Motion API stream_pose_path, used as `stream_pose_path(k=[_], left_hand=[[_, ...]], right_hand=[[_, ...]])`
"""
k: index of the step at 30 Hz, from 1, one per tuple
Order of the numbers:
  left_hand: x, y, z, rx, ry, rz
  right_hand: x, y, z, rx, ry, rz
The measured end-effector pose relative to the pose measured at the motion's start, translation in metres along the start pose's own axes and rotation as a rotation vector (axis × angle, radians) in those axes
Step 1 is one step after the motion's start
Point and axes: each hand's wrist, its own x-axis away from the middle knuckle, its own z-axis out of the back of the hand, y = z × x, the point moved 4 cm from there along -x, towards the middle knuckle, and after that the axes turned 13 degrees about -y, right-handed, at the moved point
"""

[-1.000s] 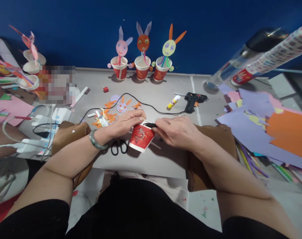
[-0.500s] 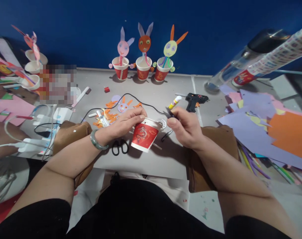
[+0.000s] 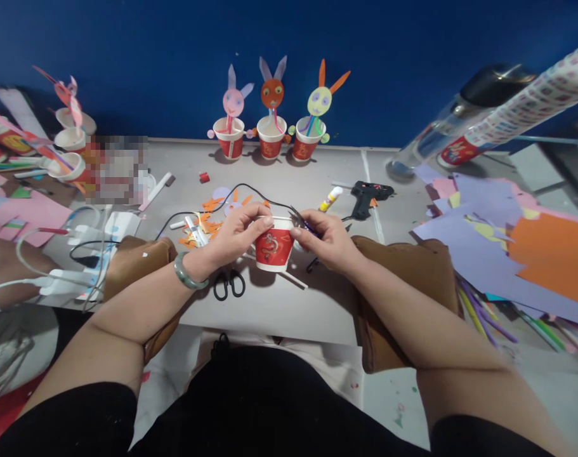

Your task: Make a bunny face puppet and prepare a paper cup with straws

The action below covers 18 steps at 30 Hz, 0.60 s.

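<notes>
My left hand (image 3: 243, 231) grips a red paper cup (image 3: 273, 247) with a white rim and a printed dragon, holding it near the rim above the table. In my right hand (image 3: 329, 241) is a pair of scissors (image 3: 298, 218), its dark pointed blades apart at the cup's right rim. Fingers cover most of the handles. Below the cup, a thin white stick (image 3: 295, 280) lies on the table. Black-handled scissors (image 3: 229, 285) rest to the lower left, and orange paper scraps (image 3: 207, 222) lie beyond my left hand.
Three cups with paper rabbits, one with an orange face (image 3: 272, 93), stand along the blue wall. A black glue gun (image 3: 368, 198) and a yellow glue stick (image 3: 330, 199) lie beyond my right hand. Coloured paper (image 3: 552, 238) is piled right; a power strip (image 3: 67, 279) sits left.
My right hand has moved left with the scissors, bringing the blades to the cup's rim. The cup has risen slightly and turned more upright in my left hand.
</notes>
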Motion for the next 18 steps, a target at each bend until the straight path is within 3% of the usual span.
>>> stream_pose_path(k=[4,8,12,18], left_hand=[[0.002,-0.005,0.001,0.023,0.031,-0.029],[0.004,-0.010,0.001,0.144,0.102,-0.043],[0.003,-0.016,0.001,0.119,0.177,-0.072],[0.001,-0.028,-0.005,-0.057,0.053,-0.043]], right_hand=[[0.000,0.003,-0.004,-0.038,-0.024,-0.002],[0.001,0.001,0.000,0.022,0.083,0.047],[0.003,0.003,0.004,0.056,0.173,0.055],[0.007,0.001,0.005,0.245,0.284,0.113]])
